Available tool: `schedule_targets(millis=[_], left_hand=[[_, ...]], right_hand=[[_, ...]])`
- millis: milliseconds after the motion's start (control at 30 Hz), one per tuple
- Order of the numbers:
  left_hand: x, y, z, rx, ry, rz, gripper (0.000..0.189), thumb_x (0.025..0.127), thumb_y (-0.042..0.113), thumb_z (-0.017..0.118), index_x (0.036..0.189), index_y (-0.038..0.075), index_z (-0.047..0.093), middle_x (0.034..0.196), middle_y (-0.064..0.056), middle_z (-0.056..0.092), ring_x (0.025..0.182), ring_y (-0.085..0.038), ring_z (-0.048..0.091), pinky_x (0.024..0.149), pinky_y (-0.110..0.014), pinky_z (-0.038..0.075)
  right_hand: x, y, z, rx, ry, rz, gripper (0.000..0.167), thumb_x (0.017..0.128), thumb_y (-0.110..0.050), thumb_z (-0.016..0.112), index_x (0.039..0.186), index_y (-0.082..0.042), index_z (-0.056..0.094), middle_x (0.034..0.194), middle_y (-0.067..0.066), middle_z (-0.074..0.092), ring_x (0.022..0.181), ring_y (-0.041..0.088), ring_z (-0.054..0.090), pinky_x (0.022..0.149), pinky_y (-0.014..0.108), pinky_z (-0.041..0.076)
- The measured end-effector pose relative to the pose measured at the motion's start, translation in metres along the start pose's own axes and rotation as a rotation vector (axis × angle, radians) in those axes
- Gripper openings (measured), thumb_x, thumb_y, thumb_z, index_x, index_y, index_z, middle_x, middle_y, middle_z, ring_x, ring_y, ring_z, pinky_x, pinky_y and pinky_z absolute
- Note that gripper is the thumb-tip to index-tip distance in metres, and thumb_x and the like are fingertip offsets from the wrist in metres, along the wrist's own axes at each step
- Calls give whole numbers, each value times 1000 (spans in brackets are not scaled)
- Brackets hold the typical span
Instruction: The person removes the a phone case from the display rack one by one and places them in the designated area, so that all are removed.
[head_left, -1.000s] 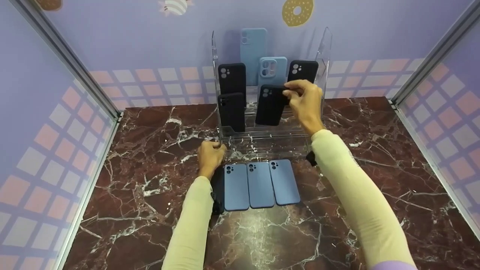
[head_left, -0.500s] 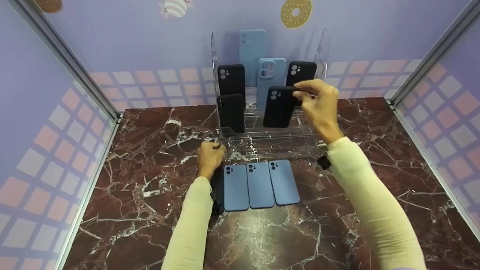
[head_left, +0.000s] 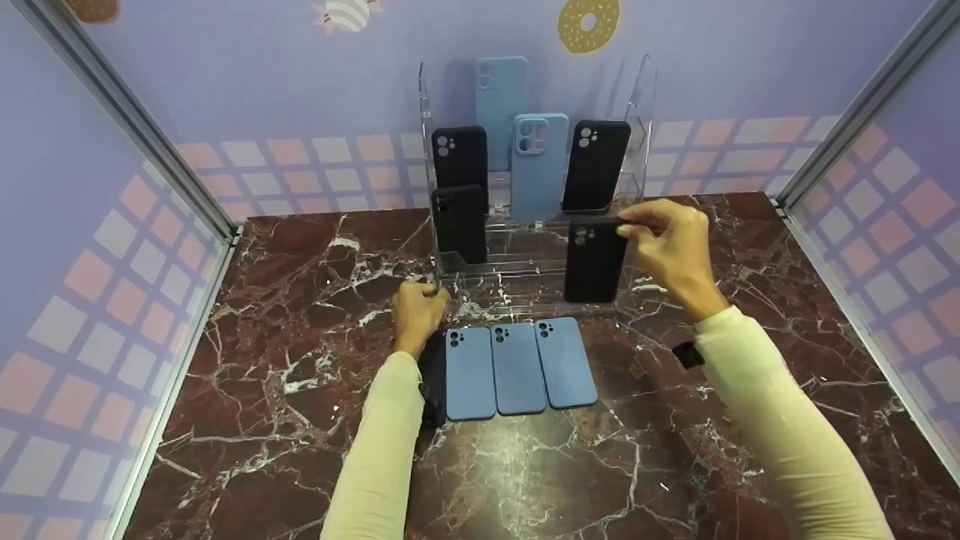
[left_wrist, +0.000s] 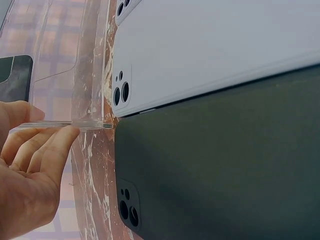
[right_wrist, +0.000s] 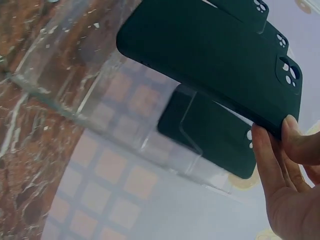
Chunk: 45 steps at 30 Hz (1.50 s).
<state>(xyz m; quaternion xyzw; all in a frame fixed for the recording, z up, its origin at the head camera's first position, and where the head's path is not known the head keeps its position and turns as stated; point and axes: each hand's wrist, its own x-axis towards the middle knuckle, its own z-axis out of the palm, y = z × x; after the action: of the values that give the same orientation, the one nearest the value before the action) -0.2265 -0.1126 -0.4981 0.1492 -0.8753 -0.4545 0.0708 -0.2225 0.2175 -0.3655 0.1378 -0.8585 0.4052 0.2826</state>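
Note:
My right hand [head_left: 675, 247] pinches a black phone case [head_left: 595, 266] by its upper right corner, thumb on one face and fingers on the other in the right wrist view. The case hangs upright before the lower right part of a clear stepped display stand [head_left: 525, 289]. My left hand [head_left: 418, 315] grips the stand's front left edge between thumb and fingers. Below the stand, several phone cases lie side by side: blue ones [head_left: 517, 367] and, partly hidden by the left wrist, a dark one [left_wrist: 215, 150].
On the stand, black cases lean at the left [head_left: 459, 225] and the right [head_left: 596, 165]. A light blue case [head_left: 538, 172] stands in the middle tier, another [head_left: 501, 105] behind it higher up. Patterned purple walls [head_left: 300, 75] enclose the marble table [head_left: 300, 420].
My right hand has carried the black case rightward and then down toward the stand's lower right, uncovering the black case behind it. My left hand stays on the stand's edge.

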Motion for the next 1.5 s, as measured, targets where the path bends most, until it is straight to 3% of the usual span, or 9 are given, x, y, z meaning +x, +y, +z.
schedule_targets(millis=[233, 467, 633, 800, 1100, 1300, 1500], left_hand=[[0, 0, 1, -1, 1, 3, 17, 87, 18, 73, 98, 9, 82, 99, -10, 77, 98, -32, 68, 94, -47, 49], [0, 0, 1, 10, 7, 7, 15, 87, 18, 72, 94, 11, 83, 94, -8, 77, 96, -31, 69, 91, -47, 48], [0, 1, 1, 22, 12, 15, 15, 87, 19, 72, 93, 11, 83, 94, -8, 77, 93, -31, 69, 90, -47, 48], [0, 1, 1, 27, 14, 12, 15, 86, 19, 72, 92, 11, 83, 92, -8, 77, 94, -31, 68, 90, -47, 48], [0, 0, 0, 13, 2, 3, 17, 87, 19, 72, 97, 11, 83, 95, -8, 77, 93, -30, 68, 90, -47, 48], [0, 1, 1, 5, -3, 2, 16, 87, 19, 72, 93, 10, 83, 84, -6, 77, 88, -29, 67, 88, -45, 49], [0, 1, 1, 10, -1, 10, 16, 87, 18, 72, 95, 9, 83, 92, -8, 77, 92, -30, 69, 90, -47, 49]], right_hand=[[-15, 19, -11, -64, -79, 75, 12, 79, 8, 81, 90, 3, 78, 87, 17, 76, 75, 27, 71, 65, 9, 42], [-31, 35, -15, -58, -201, 159, 10, 81, 8, 79, 91, 5, 77, 87, 22, 75, 71, 29, 69, 56, 10, 43], [-42, 48, -12, -89, -278, 201, 9, 82, 7, 78, 91, 4, 77, 87, 21, 75, 65, 23, 64, 54, 15, 43], [-53, 61, -7, -100, -339, 240, 10, 84, 5, 77, 94, 5, 77, 87, 21, 75, 67, 28, 68, 54, 17, 45], [-66, 78, -1, -113, -358, 278, 13, 82, 6, 78, 95, 5, 78, 99, 22, 74, 78, 33, 72, 62, 24, 48], [-74, 84, 4, -129, -364, 311, 14, 83, 6, 75, 97, 4, 78, 99, 21, 75, 82, 35, 72, 72, 43, 54], [-81, 92, 10, -144, -367, 347, 17, 86, 3, 73, 102, 3, 78, 99, 23, 74, 86, 39, 71, 77, 53, 55]])
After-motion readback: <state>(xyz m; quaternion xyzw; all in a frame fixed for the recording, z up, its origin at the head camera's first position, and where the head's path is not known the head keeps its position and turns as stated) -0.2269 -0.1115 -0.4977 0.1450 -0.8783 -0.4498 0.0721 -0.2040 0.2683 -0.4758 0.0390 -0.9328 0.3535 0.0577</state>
